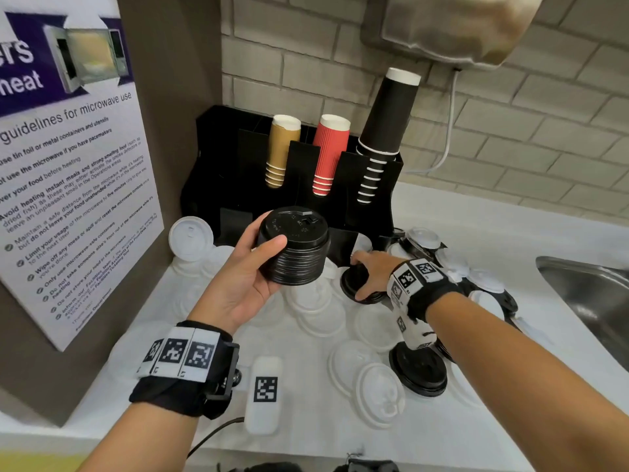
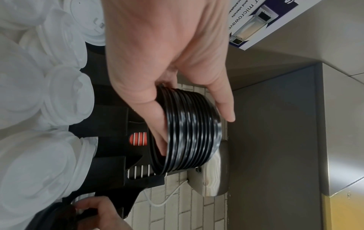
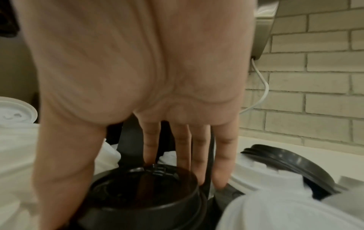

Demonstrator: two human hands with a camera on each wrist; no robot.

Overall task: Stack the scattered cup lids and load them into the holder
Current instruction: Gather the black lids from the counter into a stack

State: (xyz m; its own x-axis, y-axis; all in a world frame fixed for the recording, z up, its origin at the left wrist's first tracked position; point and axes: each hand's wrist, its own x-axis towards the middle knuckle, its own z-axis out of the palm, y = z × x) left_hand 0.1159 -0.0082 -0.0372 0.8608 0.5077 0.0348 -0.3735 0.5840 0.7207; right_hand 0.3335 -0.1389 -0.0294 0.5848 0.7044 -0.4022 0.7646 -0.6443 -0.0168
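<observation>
Stack of black lids [image 1: 293,248] held up in left hand [image 1: 245,270], fingers clamped round it, just in front of the black holder [image 1: 238,165]. Right hand [image 1: 372,272] reaches down, fingers spread over a black lid [image 1: 354,281] on the tabletop [image 1: 306,420]. White lids [image 1: 381,390] scattered around; sink [image 1: 585,294] at right.
</observation>
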